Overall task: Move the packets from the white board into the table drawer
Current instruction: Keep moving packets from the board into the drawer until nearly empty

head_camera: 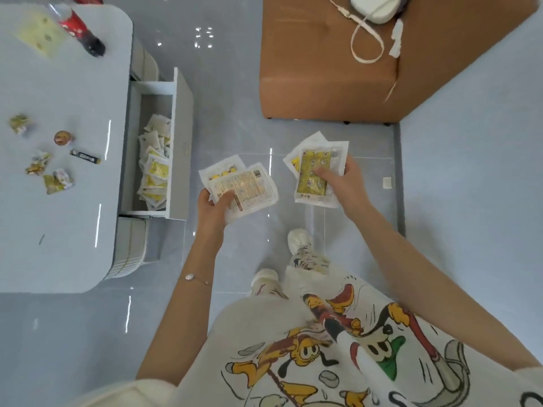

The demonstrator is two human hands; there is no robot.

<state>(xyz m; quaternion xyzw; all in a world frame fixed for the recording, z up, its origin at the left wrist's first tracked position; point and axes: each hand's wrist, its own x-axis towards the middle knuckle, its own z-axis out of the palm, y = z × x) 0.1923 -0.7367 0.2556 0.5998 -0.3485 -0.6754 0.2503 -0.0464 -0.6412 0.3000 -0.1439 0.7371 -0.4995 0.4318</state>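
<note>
floor (229,83): glossy grey tiles; the person stands on it in pale shoes and looks straight down.
table (58,215): pale top with rounded corners, fills the left side.
cardboard box (323,69): big brown one at the upper right, well apart from the table, with a white gadget (373,7) and its looped white cord on top.
drawer (182,142): pulled out of the table's side toward the person. Its long axis runs along the table edge, away from the viewer.
pile of packets (154,168): already in the drawer, a messy heap of white-and-yellow sachets pointing every which way.
left-hand packets (249,186): a small fan of them in the air, just right of the drawer front. The top one shows its printed back, and its long axis tilts from lower left to upper right.
right-hand packets (313,171): another small stack over the floor, further right. The yellow face is up and the long axis points pretty much straight away from the person.
left hand (213,208): pinches the lower left corner of its fan, thumb on top.
right hand (346,183): grips its stack from the right edge, thumb pressed on the yellow face.
bottle (78,27): red label, dark cap, at the table's far end.
wrappers (55,180): a few crumpled ones on the tabletop, next to a black stick packet (85,156) and a small round brown thing (62,138).
</note>
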